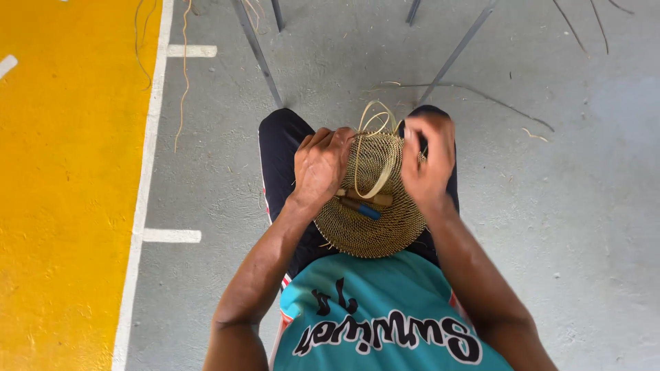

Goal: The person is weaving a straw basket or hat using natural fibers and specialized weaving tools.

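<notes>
A round, finely woven straw-coloured disc (371, 227) rests on my lap. My left hand (320, 165) grips its upper left rim. My right hand (427, 159) is closed at the upper right rim, pinching a thin dark tool or strand that I cannot make out clearly. A pale flat cane strip (377, 148) loops up from the far rim and curves back over the disc. A small tool with a wooden and blue handle (363, 203) lies across the disc's middle, next to my left wrist.
I sit over a grey concrete floor (577, 206). Thin metal legs (258, 51) stand ahead of my knees. A yellow painted area (69, 185) with white lines (141, 206) lies left. Loose cane strands (184, 75) lie on the floor.
</notes>
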